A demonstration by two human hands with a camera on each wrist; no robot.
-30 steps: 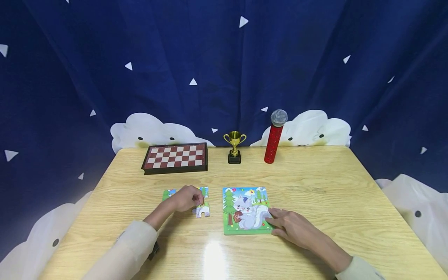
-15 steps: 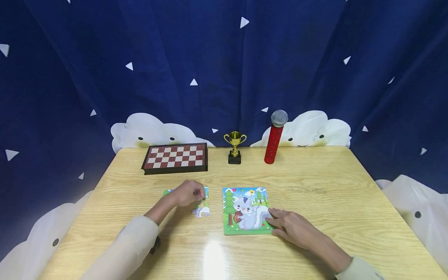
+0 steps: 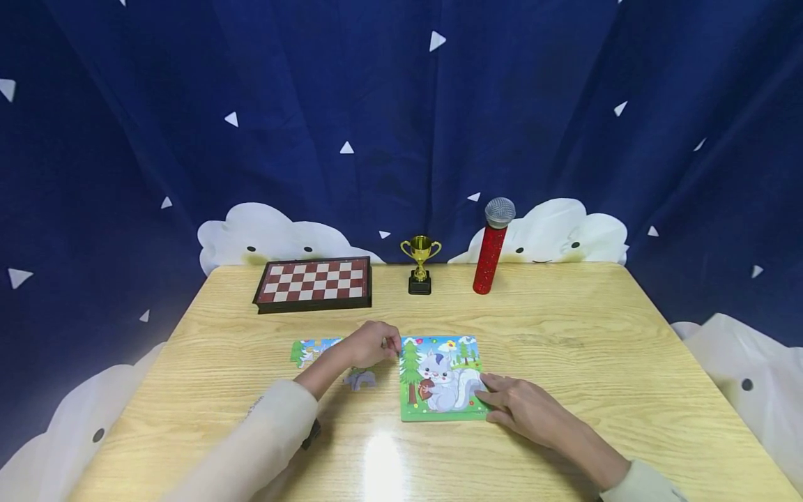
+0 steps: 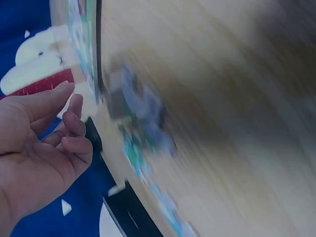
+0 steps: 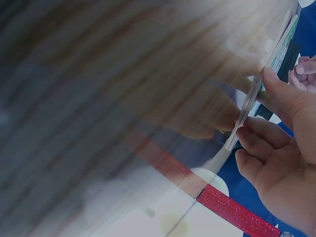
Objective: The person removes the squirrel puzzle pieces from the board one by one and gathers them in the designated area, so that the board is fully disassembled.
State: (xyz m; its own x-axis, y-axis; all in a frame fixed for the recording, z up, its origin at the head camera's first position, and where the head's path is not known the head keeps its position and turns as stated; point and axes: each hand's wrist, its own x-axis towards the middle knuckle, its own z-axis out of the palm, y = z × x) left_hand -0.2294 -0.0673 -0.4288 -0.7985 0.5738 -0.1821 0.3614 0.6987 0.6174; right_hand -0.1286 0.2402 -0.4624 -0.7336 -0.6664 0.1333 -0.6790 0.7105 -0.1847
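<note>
A square puzzle board (image 3: pixel 442 380) with a squirrel picture lies flat on the table. My right hand (image 3: pixel 523 408) rests at its right edge; the right wrist view has the thumb and fingertips touching that edge. My left hand (image 3: pixel 374 345) hovers by the board's upper left corner. In the left wrist view the left hand's fingers (image 4: pixel 76 143) bend loosely, with nothing seen between thumb and fingers. Below that hand lies a grey-white jigsaw piece (image 3: pixel 360 379), in the shade of the arm. More joined pieces (image 3: pixel 307 351) lie to the left, partly behind the forearm.
Toward the back of the wooden table (image 3: pixel 564 314) are a folding chessboard (image 3: pixel 314 282), a small gold trophy cup (image 3: pixel 420 261) and a red microphone (image 3: pixel 492 247). A dark blue curtain (image 3: pixel 401 125) hangs behind.
My left hand has moved right, from over the loose jigsaw pieces to the squirrel board's upper left corner. The right hand and the board have stayed in place.
</note>
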